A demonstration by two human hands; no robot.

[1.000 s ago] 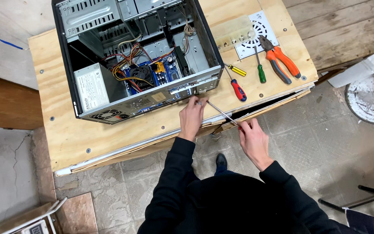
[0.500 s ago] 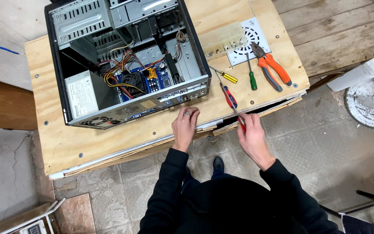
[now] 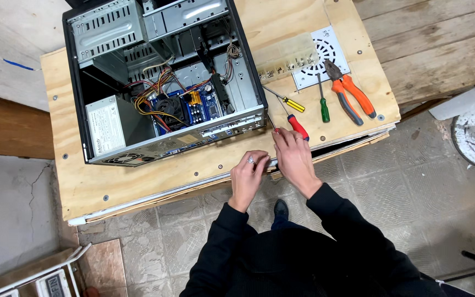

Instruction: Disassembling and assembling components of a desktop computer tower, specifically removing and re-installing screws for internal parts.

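Two hands at the near edge of the tabletop (image 3: 138,181), close side by side. Left hand (image 3: 248,176) resting on the wood with fingers curled in, pinching something tiny and pale at the fingertips; too small to tell what. Right hand (image 3: 292,157) lying flat with fingers laid over the red screwdriver (image 3: 297,126), touching its handle; cannot tell whether closed round it.

Three screwdrivers in a row: the red one under the right hand, one with a yellow handle (image 3: 290,103) just behind it, one with a green handle (image 3: 324,107) a bit further right. One pair of orange pliers (image 3: 350,96) near the right edge. One white vent plate (image 3: 325,55) with a round grille at the far right corner, tips of the pliers and the green screwdriver lying on it. One clear plastic box (image 3: 284,58) of small parts just beside that plate.

One big open computer case (image 3: 160,82) filling the left and middle of the tabletop, black outside, grey metal inside, with a blue board, a dark fan and bundles of orange, yellow and red wires. Red screwdriver's metal tip pointing at the case's near right corner, right beside it.

Red screwdriver short, red handle with a dark band, thin silver shaft, lying flat on the wood.
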